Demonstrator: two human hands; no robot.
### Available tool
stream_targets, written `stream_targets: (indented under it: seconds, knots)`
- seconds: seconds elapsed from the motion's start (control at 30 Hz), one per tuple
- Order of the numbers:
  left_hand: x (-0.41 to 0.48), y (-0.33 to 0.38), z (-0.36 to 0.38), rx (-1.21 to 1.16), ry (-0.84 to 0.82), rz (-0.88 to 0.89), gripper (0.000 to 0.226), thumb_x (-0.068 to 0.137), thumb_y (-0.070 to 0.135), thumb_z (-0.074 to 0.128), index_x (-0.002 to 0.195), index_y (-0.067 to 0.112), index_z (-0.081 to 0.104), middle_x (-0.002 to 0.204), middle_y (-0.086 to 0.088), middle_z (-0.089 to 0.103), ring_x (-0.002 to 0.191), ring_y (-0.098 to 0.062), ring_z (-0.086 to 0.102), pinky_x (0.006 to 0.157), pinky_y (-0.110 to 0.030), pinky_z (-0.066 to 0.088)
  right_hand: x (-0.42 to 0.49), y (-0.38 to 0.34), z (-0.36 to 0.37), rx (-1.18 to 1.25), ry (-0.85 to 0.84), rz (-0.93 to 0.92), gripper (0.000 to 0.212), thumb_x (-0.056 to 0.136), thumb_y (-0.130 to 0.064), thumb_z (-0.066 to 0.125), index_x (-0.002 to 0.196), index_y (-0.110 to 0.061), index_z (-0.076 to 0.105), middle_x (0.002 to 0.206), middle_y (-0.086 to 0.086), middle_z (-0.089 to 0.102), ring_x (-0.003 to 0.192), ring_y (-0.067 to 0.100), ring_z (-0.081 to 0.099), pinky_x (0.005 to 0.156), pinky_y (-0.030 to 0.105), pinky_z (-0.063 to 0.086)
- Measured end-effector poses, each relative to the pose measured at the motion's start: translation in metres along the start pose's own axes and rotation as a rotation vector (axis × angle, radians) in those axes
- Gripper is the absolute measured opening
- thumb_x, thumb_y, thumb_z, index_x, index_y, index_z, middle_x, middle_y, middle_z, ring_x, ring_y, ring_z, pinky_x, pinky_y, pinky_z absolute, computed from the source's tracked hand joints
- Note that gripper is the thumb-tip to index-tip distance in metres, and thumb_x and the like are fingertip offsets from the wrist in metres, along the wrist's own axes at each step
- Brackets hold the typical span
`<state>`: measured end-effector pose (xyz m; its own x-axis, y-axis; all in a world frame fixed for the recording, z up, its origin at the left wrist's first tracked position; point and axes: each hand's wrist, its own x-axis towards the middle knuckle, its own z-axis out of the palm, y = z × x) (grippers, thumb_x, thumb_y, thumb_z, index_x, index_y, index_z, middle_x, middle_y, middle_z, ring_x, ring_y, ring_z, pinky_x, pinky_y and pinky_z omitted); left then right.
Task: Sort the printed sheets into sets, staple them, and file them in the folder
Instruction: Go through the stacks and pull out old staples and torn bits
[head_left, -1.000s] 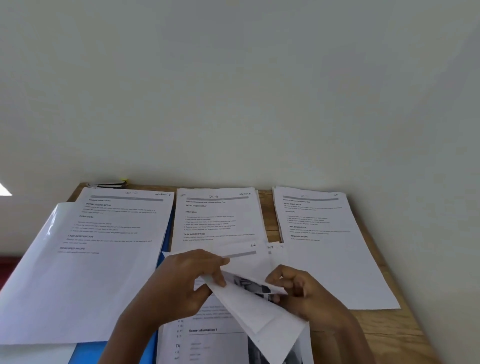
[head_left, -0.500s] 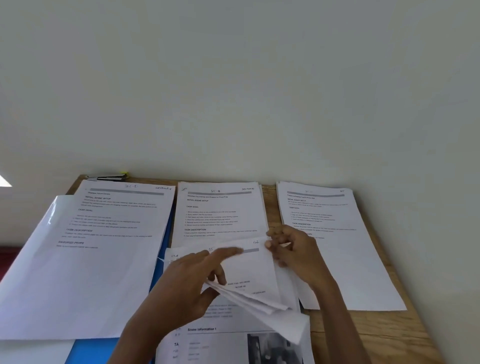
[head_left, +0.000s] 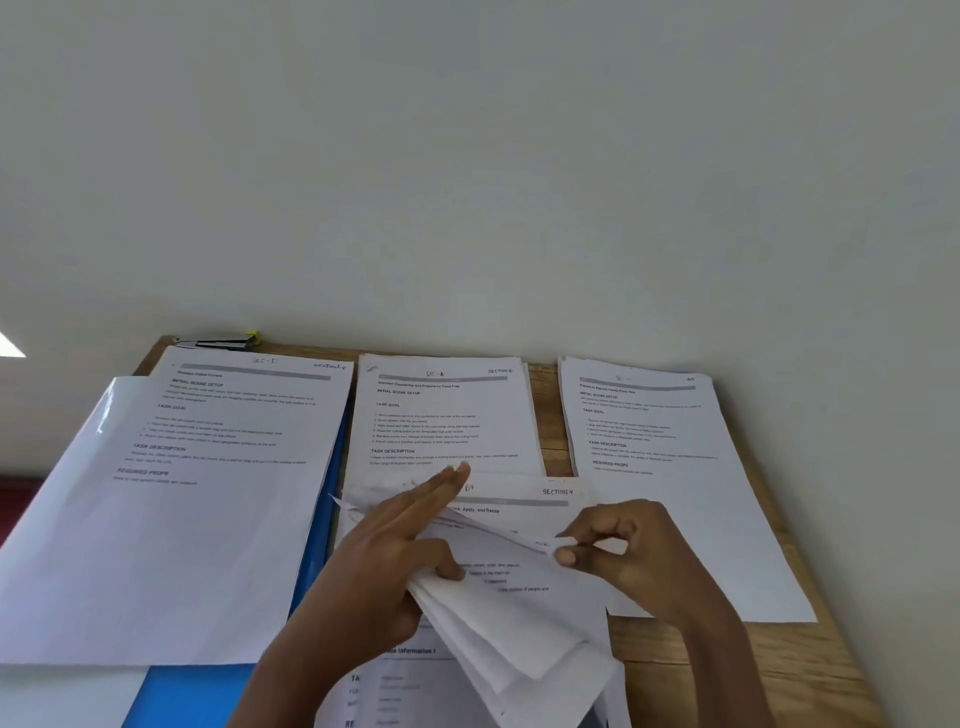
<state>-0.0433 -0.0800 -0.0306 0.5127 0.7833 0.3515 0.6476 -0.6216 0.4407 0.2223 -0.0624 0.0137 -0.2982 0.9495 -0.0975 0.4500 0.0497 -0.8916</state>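
Landmark = mid pile (head_left: 441, 415), top sheet hand-marked "SEC-A", lying flat at the far edge of the wooden desk (head_left: 727, 675).

Loose stack (head_left: 519, 613): white printed sheets, just near-side of mid pile and overlapping its lower edge. Sheets are fanned and partly lifted, and several curl over and droop toward the person. The flat sheet showing under them reads "SECTION 4" at its top R corner, w/ "B4" handwritten near it. Grey header bar, small black text, mostly too blurred to read.

L hand (head_left: 395, 561): near-side of mid pile, fingers straight across the top of the fanned sheets, tips reaching mid pile's lower edge. Thumb is curled in, clamping the lifted bunch.

R hand (head_left: 634, 556): near-right of mid pile, thumb + forefinger pinching a sheet corner of the same stack. Other fingers curled. Hands are apart, the stack spans between them.

L pile (head_left: 208, 493): left of mid pile, marked "SEC-D", partly lying on a blue folder (head_left: 182, 696) w/ a glossy white sheet under its left side.

R pile (head_left: 675, 493): right of mid pile, heading illegible.

Stapler (head_left: 218, 343): far-left of mid pile, at the desk's back edge against the wall.
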Motion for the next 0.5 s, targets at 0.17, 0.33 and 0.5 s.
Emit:
stream_targets:
  seconds: [0.17,0.33,0.5]
  knots:
    - [-0.004,-0.003,0.004,-0.018,-0.001,0.038,0.061,0.035,0.02,0.099,0.086,0.036,0.07,0.13,0.011,0.057,0.126,-0.006,0.047,0.113,-0.019,0.024,-0.002,0.002,0.001,0.033,-0.088,0.01,0.015,0.08,-0.037,0.064,0.086,-0.034,0.077,0.092,-0.013,0.074,0.09,0.005,0.068,0.08,0.016,0.05]
    - [-0.002,-0.001,0.002,0.014,-0.015,0.038,0.059,0.034,0.029,0.099,0.085,0.039,0.071,0.13,0.012,0.059,0.125,-0.005,0.049,0.096,-0.036,0.044,0.01,0.008,0.001,0.285,0.066,0.053,0.034,0.087,-0.027,0.05,0.098,-0.004,0.071,0.094,0.004,0.074,0.085,0.026,0.07,0.077,0.031,0.057]
    - [-0.002,-0.001,0.0,0.052,-0.041,0.053,0.05,0.037,0.036,0.098,0.078,0.041,0.07,0.138,0.015,0.048,0.138,0.0,0.027,0.098,-0.031,0.037,0.026,0.021,0.004,-0.073,0.295,0.199,0.013,0.086,-0.027,0.068,0.098,-0.023,0.07,0.096,-0.011,0.069,0.083,0.012,0.066,0.07,0.021,0.055]
